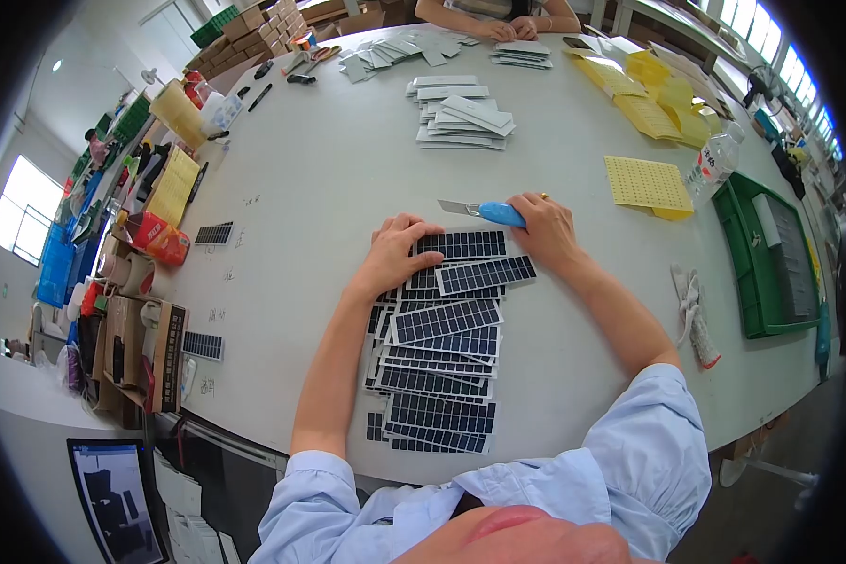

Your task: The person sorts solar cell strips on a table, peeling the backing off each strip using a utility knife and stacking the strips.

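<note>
My left hand [402, 252] rests at the top left of a pile of dark gridded panels, its thumb and fingers around the end of the uppermost panel [475, 245]. My right hand [545, 228] holds a blue-handled knife [501, 214], its blade pointing left just beyond the pile. Below these, the overlapping panels [446, 321] run down toward my body, several of them tilted. Two single panels lie apart on the left, one upper [214, 234] and one lower [203, 346]. A stack of white pieces [461, 117] sits farther up the table.
Across the white table [320, 179], a co-worker's hands [514, 28] are at another white stack [522, 55]. Yellow sheets [649, 186], a bottle [714, 162], a green tray [750, 273] and a glove [694, 315] lie right. Boxes and a red packet [160, 239] line the left.
</note>
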The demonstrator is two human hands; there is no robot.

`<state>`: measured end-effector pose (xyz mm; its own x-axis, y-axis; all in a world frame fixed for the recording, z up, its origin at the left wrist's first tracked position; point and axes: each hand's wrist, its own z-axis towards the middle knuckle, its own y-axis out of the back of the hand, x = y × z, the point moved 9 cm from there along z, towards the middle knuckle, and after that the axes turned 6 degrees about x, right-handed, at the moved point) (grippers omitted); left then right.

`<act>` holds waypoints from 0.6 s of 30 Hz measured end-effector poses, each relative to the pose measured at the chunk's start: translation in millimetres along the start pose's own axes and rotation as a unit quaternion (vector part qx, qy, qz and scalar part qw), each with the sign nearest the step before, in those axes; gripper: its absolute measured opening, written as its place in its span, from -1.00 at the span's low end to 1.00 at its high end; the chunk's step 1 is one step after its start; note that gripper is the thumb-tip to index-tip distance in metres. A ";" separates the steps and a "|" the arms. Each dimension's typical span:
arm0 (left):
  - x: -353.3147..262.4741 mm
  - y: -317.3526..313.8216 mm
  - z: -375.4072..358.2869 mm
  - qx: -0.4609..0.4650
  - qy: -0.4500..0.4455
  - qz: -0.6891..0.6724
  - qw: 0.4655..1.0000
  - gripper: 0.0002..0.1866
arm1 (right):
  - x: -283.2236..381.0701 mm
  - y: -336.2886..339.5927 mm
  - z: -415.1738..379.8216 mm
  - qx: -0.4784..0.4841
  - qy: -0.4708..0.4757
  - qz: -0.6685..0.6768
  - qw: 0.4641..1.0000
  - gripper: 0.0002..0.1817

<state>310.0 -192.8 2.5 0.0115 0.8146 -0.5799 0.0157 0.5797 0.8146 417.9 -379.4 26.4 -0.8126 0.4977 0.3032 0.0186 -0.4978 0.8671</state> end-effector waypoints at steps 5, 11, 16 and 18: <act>-5.8 1.7 -1.8 0.011 -0.006 0.008 1.000 -0.57 | 0.4 0.0 0.9 0.005 0.000 -0.004 1.000 -0.78; -14.0 -2.7 -4.2 0.039 -0.026 0.006 0.999 -0.56 | -0.8 -1.7 1.3 0.000 -0.002 -0.002 1.000 -0.80; -19.8 -9.7 -4.4 0.076 -0.045 0.008 0.996 -0.54 | -0.9 -1.4 1.1 -0.001 -0.005 -0.010 1.000 -0.80; -25.4 -9.7 -6.4 0.087 -0.042 -0.009 0.995 -0.54 | 0.8 3.3 0.9 -0.010 0.001 -0.006 1.000 -0.81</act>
<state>303.2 -219.0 9.4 0.0925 0.7950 -0.5995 0.1893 0.5771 0.7944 417.8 -380.0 29.9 -0.8141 0.5017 0.2924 -0.0023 -0.5063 0.8623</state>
